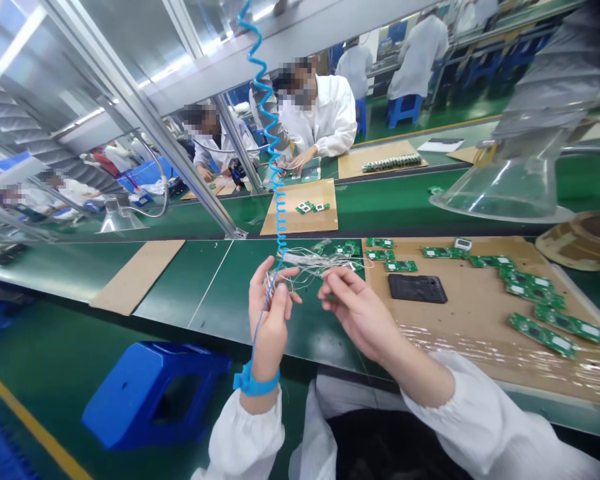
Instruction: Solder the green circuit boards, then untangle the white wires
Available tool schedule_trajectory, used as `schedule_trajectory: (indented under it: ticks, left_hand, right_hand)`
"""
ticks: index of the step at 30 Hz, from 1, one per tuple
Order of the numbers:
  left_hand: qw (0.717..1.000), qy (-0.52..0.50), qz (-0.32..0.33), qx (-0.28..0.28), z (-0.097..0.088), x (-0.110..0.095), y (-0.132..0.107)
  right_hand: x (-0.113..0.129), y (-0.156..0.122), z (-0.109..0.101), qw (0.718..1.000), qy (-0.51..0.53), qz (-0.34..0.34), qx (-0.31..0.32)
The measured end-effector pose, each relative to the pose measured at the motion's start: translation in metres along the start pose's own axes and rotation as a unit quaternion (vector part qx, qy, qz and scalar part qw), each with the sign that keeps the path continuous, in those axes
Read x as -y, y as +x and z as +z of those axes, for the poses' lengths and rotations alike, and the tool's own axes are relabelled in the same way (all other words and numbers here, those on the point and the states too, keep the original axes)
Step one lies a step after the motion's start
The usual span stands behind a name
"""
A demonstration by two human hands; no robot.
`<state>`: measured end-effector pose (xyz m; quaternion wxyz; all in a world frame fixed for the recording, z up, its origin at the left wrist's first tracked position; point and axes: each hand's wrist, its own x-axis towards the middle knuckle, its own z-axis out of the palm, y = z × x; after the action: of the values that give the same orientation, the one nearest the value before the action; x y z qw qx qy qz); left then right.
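A: Report the largest item first.

B: A long workbench with a glossy dark-green top (230,287), crossing the view. On its right part lies a wide sheet of plain brown cardboard (463,327), with shiny clear film along its near side.

A: Next in size?

B: A clear plastic cone-shaped hood (505,183) on a grey ribbed duct, above the far edge of that sheet. Then a bright blue plastic stool (125,400) on the floor, to the left of the wearer's arms.

A: Condition of the hands?

B: Both bare, in white sleeves, raised over the workbench. The left hand (270,323) is half curled, loosely closed on one end of a bundle of thin white wires (313,259). The right hand (355,307) pinches strands between thumb and forefinger.

A: Position of the bundle?

B: Between the two hands, just left of the cardboard. Whether strands touch the bench, I cannot tell.

A: Smaller items, and markings?

B: A flat black rectangular slab (418,288) on the cardboard; a light-blue wrist strap (263,385) on the left wrist, with a thin blue cord; and small green circuit boards (543,335), several bearing white patches. Any print on those is too small to read.
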<state>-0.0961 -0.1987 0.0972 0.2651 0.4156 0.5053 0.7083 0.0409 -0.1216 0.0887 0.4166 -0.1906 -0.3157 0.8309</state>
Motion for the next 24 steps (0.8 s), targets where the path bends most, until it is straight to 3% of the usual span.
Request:
schedule_trajectory:
  ticks: [4, 7, 9, 11, 13, 17, 21, 24]
  left_hand:
    - [0.997, 0.034, -0.025, 0.057, -0.005, 0.001, 0.000]
    - [0.989, 0.064, -0.085, 0.098, -0.012, 0.001, -0.001]
    - [0.980, 0.056, -0.135, 0.133, -0.015, 0.000, -0.002]
    - [0.972, 0.064, -0.170, 0.151, -0.017, -0.002, -0.003]
    - [0.975, 0.070, -0.175, 0.120, -0.020, -0.003, -0.003]
    - [0.983, 0.009, -0.184, 0.025, -0.040, -0.004, 0.002]
    - [0.969, -0.083, -0.217, -0.077, -0.075, -0.002, 0.009]
    - [0.974, -0.061, -0.178, -0.127, -0.090, 0.001, 0.010]
  right_hand:
    - [-0.009, 0.000, 0.000, 0.989, -0.123, 0.015, 0.078]
    - [-0.006, 0.006, -0.001, 0.976, -0.204, -0.009, 0.070]
    - [0.001, 0.013, -0.003, 0.976, -0.203, -0.016, 0.072]
    - [0.010, 0.022, -0.004, 0.982, -0.151, 0.005, 0.112]
    - [0.018, 0.031, -0.007, 0.989, -0.089, -0.006, 0.119]
    - [0.037, 0.041, -0.021, 0.993, 0.019, -0.119, 0.014]
    - [0.046, 0.037, -0.034, 0.993, 0.046, -0.112, -0.011]
    - [0.037, 0.029, -0.039, 0.995, 0.031, -0.087, 0.022]
